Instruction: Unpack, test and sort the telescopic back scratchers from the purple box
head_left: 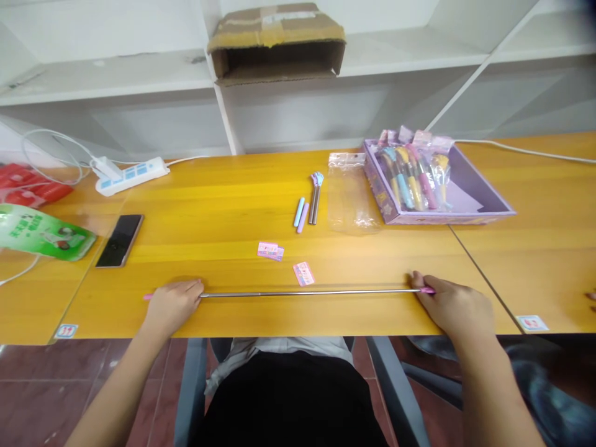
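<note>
A telescopic back scratcher [307, 293], with a thin metal rod, is drawn out long and level just above or on the table's near side. My left hand [176, 304] is closed around its left part, where a pink end sticks out beyond the fist. At the other end my right hand [454, 304] grips the pink tip, part of which shows by the thumb. Beyond the rod lie small pink printed cards [303, 274]. Farther back are two metal rods with blue and purple hand-shaped heads [316, 180], beside a blue and a purple handle piece [302, 217].
A purple box [447, 218] holds several bagged back scratchers, next to a clear plastic bag [349, 198]. On the left are a phone [120, 241], a green pouch [51, 233] and a white power strip [133, 176]. A cardboard box [279, 37] sits on the shelf.
</note>
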Available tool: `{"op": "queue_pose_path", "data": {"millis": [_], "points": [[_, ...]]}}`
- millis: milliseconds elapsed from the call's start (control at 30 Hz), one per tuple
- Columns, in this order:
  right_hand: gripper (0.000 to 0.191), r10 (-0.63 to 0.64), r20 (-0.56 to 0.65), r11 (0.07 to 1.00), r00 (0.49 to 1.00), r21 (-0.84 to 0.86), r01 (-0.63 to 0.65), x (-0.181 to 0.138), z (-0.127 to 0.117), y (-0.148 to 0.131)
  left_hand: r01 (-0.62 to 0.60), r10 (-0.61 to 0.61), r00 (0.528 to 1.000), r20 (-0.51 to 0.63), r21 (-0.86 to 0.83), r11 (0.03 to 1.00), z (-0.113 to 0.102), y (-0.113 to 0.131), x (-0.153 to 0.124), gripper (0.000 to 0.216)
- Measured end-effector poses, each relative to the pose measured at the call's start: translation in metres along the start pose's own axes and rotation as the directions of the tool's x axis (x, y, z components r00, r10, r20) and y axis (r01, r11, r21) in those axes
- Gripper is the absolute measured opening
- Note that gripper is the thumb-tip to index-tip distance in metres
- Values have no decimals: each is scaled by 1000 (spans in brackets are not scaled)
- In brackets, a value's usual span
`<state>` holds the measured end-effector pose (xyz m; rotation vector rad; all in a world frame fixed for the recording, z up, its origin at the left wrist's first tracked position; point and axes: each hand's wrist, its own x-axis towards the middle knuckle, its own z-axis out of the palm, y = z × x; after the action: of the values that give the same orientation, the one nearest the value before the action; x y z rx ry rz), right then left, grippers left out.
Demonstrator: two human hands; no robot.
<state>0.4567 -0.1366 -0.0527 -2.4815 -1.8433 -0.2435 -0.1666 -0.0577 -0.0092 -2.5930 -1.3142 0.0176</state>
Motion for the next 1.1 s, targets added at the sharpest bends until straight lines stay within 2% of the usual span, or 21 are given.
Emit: {"op": "queue_pose_path", "data": {"millis": [200, 367, 467, 633, 867, 1000, 1100], "points": [[50, -7, -4, 1000, 1000, -1, 7, 0, 1, -2, -11, 11, 1000, -8, 22, 1000, 1, 0, 0, 25], [53, -45, -45, 999, 998, -7, 44, 1, 6, 3, -3, 4, 996, 91, -4, 1000, -3, -5, 1, 24], [56, -71, -70, 997, 995, -8, 70, 1, 6, 0, 10, -9, 991, 131, -12, 1000, -6, 1, 4, 25], [59, -178, -108, 981, 978, 60, 186, 0, -2, -31, -50, 57, 987, 148, -46, 998, -18, 44, 21, 28], [60, -291, -234, 942, 928, 100, 320, -6, -20, -90, -8, 29, 965, 260, -81, 997, -39, 111, 55, 27], [53, -406, -222, 884, 886, 148, 442, -17, -26, -130, 14, 44, 944, 326, -174, 985, -42, 143, 70, 26], [49, -428, -173, 880, 887, 141, 453, -29, -29, -161, 59, 23, 922, 387, -198, 978, -46, 161, 78, 26]]}}
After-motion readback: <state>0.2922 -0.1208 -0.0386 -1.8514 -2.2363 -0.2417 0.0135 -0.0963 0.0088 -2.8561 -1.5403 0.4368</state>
